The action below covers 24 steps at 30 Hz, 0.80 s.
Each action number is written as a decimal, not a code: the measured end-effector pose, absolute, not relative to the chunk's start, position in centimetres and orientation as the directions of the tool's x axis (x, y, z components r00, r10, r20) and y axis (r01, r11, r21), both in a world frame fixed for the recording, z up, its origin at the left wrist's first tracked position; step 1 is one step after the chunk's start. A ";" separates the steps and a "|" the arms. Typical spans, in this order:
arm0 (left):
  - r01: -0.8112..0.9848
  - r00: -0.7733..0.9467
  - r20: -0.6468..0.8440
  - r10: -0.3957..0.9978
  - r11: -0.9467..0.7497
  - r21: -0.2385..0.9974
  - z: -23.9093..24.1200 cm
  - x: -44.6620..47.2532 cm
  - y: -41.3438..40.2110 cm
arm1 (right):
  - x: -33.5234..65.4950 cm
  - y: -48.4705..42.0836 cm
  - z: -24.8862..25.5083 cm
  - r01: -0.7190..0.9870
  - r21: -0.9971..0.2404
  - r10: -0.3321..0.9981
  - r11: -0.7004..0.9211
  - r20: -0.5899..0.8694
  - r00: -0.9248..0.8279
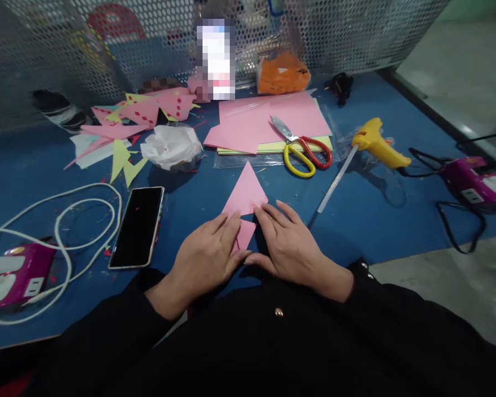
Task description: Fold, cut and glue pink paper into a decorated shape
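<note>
A folded sheet of pink paper (247, 192) lies on the blue table in front of me, its pointed tip away from me. Its near part is a smaller folded flap, with a strip of blue table showing between. My left hand (209, 248) grips the paper's left side, fingertips on the fold and thumb at the near end. At the right corner, my right hand (289, 240) holds the paper with its fingertips, the thumb stretched toward the left thumb. My palms hide some of the near edge.
Beyond the paper, scissors (291, 138) rest on stacked coloured paper (268, 116). A yellow glue gun (380, 143) lies to the right. On the left are a phone (137, 227), a white cable (62, 220), crumpled white paper (171, 146) and paper scraps (149, 107). Purple power sockets (473, 179) stand at the right.
</note>
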<state>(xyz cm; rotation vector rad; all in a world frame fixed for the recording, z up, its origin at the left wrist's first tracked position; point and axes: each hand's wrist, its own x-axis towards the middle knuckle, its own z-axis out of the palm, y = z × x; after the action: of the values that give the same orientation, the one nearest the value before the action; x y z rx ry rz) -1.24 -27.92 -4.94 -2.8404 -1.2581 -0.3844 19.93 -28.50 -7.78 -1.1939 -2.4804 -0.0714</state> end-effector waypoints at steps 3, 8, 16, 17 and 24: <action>0.773 0.557 0.194 0.808 -0.589 0.236 -4.6 -1.7 -27.5 | 20.0 -28.3 -7.6 0.767 -0.179 0.771 0.617 0.335 -0.542; 0.855 0.328 0.222 0.918 -0.389 0.343 -3.8 -2.0 -27.2 | 20.4 -27.8 -7.0 0.771 -0.249 0.799 0.586 0.338 -0.497; 0.897 0.311 0.169 0.935 -0.348 0.274 -3.9 -2.0 -28.2 | 20.2 -25.2 -5.0 0.745 0.122 0.695 0.656 0.288 -0.659; 0.896 0.321 0.176 0.931 -0.358 0.260 -4.0 -1.9 -28.3 | 20.1 -24.9 -4.9 0.727 0.165 0.678 0.667 0.271 -0.684; 0.881 0.375 0.292 0.880 -0.437 0.183 -5.0 -0.4 -29.5 | 19.3 -23.9 -5.8 0.684 0.266 0.623 0.679 0.283 -0.729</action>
<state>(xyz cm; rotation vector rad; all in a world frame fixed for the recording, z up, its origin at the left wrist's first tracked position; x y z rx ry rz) -0.39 -29.51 -5.02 -2.6026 -1.6657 -0.5500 19.29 -23.89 -5.82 -1.0683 -2.7212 -0.5348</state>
